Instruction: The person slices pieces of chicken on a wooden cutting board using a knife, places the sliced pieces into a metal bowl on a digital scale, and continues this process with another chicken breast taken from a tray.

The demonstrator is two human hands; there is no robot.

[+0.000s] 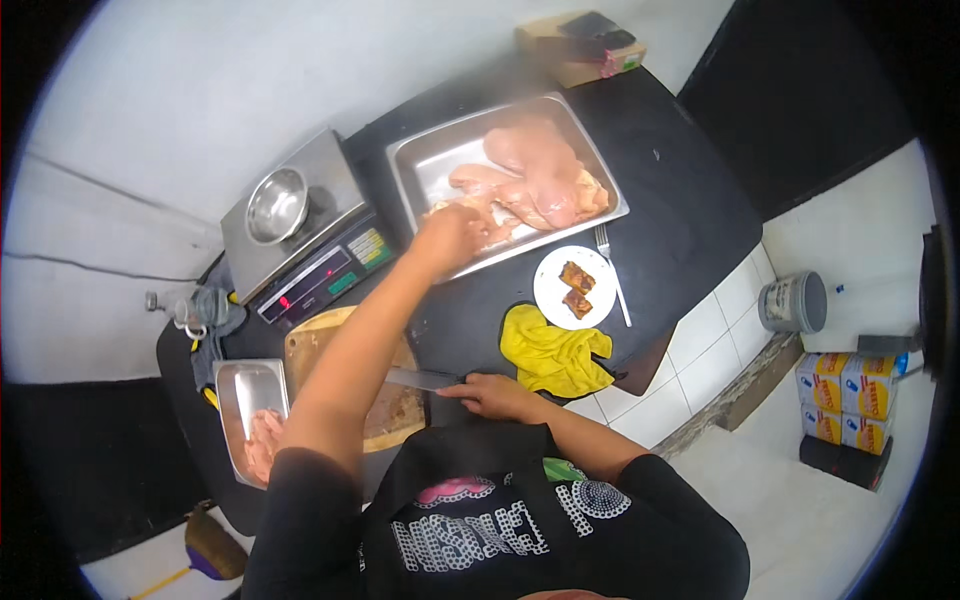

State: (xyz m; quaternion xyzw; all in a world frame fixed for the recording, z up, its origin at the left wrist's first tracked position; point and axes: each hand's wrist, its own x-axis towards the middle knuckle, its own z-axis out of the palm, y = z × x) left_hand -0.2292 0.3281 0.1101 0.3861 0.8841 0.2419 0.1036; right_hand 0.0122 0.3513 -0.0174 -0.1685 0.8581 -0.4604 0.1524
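My left hand point(452, 236) reaches into a large steel tray point(409, 187), its fingers bent down at the near edge of pale raw chicken pieces point(536, 176). The fingertips are hidden, so a grip does not show. My right hand point(499, 396) is closed on a knife point(424, 378); the blade points left over a round wooden cutting board point(390, 420). My left forearm crosses above this board and covers part of it. At the left, a smaller steel tray point(238, 390) holds cut pieces of raw meat point(262, 442).
A digital scale point(296, 274) bears a steel bowl point(277, 206). Right of the board lie a yellow cloth point(551, 349), a white plate point(551, 296) with browned pieces, and a fork point(615, 277). A cardboard box point(581, 64) stands at the back; a glass jug point(199, 307) stands left.
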